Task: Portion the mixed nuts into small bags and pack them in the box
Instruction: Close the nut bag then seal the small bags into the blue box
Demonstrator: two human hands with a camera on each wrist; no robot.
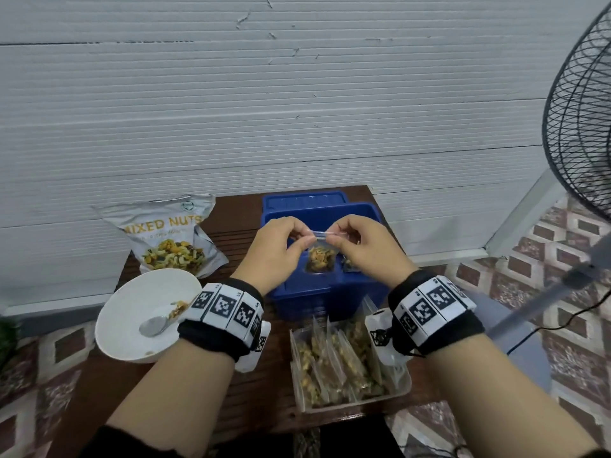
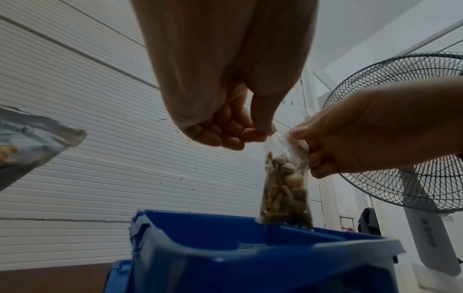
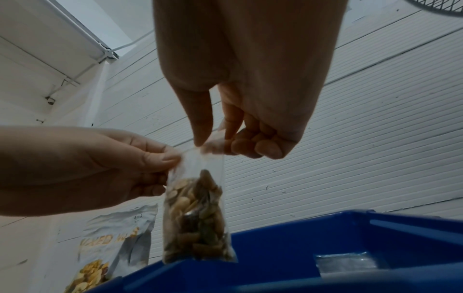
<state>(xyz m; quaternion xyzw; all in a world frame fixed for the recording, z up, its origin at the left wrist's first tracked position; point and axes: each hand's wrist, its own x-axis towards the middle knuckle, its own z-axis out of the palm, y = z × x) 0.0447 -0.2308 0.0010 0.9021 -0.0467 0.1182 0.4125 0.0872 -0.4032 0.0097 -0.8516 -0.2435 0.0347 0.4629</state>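
Clearly "MIXED NUTS" on pouch [image 1: 168,234]

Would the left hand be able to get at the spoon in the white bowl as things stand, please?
Probably not at once: the left hand pinches the top of the small bag of nuts together with the right hand. Otherwise the spoon lies uncovered in the white bowl, on that hand's side.

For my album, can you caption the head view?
Both hands pinch a nut-filled bag above the blue box.
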